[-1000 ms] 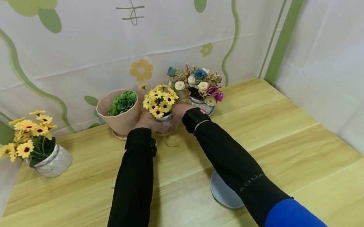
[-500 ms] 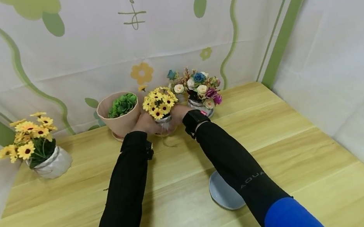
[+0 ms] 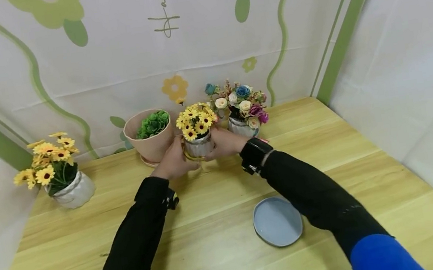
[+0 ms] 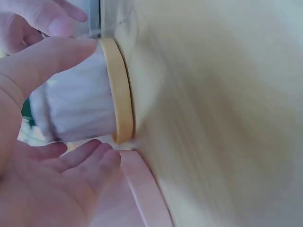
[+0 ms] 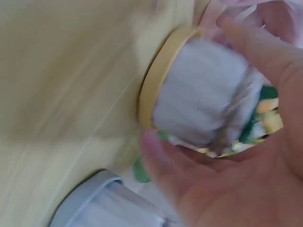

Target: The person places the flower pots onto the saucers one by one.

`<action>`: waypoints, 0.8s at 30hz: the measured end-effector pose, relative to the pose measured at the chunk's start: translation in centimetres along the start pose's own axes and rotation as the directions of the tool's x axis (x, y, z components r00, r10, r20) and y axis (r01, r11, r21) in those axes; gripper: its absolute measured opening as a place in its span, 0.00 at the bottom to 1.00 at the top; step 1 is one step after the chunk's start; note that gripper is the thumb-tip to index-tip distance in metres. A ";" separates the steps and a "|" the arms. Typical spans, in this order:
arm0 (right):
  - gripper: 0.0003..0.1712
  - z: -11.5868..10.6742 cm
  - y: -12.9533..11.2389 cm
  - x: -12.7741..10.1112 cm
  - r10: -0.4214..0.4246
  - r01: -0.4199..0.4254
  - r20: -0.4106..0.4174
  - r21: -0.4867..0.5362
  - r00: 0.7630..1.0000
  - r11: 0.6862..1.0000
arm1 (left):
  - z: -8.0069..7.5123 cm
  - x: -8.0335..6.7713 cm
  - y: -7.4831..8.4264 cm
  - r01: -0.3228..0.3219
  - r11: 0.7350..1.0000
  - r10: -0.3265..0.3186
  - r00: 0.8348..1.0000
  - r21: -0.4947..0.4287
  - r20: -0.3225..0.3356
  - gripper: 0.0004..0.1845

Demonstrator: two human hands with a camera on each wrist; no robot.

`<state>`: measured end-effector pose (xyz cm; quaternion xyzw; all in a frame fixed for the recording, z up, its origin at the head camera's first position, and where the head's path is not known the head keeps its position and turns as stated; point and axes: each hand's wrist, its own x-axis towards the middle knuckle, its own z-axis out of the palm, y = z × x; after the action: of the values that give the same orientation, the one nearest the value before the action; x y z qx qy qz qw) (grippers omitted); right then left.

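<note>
A small white pot of yellow flowers (image 3: 196, 128) with a yellow ring at its base (image 4: 120, 94) is held between both hands near the back of the wooden table (image 3: 218, 256). My left hand (image 3: 173, 161) grips its left side, and the thumb (image 4: 47, 59) lies over the white wall (image 4: 75, 113). From the other side my right hand (image 3: 227, 142) curls round the same pot (image 5: 203, 94). Both wrist views are blurred, so I cannot tell whether the base touches the table.
A pink pot with a green plant (image 3: 151, 135) stands just behind left, and its pink saucer (image 4: 142, 189) is close to the held pot. A pot of mixed roses (image 3: 243, 110) stands behind right. Yellow daisies in a white pot (image 3: 64, 176) are far left. A blue-grey plate (image 3: 277, 221) lies nearer me.
Both hands have drawn the yellow flower pot back toward me, away from the two pots behind it. My right arm no longer covers the blue-grey plate.
</note>
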<state>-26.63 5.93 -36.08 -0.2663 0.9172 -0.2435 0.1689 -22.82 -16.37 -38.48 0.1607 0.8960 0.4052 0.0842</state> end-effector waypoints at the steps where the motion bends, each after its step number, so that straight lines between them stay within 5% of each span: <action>1: 0.62 -0.1 0.0 -0.8 -0.012 0.012 0.017 0.002 1.000 1.000 | -0.1 -0.8 0.0 -0.008 1.000 0.008 1.000 0.008 0.002 0.60; 3: 0.70 -0.1 0.0 -2.5 -0.036 0.036 0.042 0.006 0.998 0.999 | -0.5 -2.8 0.0 -0.017 1.000 0.017 1.000 0.020 -0.005 0.56; 8: 0.68 0.1 1.2 -6.8 -0.123 0.123 0.048 0.006 0.991 0.992 | -1.5 -9.1 0.0 -0.028 0.996 0.037 0.993 0.086 -0.108 0.50; 13: 0.69 1.0 2.9 -12.8 -0.139 0.139 0.025 -0.022 0.990 0.990 | -2.7 -16.4 -0.2 0.035 0.993 -0.004 0.967 0.116 -0.256 0.47; 19: 0.73 2.4 4.4 -19.8 -0.092 0.092 0.003 -0.063 0.996 0.994 | -4.6 -23.8 -2.5 0.206 0.970 -0.130 0.891 0.132 -0.436 0.52; 24: 0.82 3.7 5.9 -23.4 -0.087 0.089 0.033 -0.061 0.996 0.994 | -7.3 -26.7 -5.8 0.435 0.888 -0.324 0.822 0.147 -0.469 0.62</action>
<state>-8.64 22.27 -38.09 -0.3151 0.9092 -0.2176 0.1636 -1.18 -34.62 -37.45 -0.1067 0.9492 0.2903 -0.0575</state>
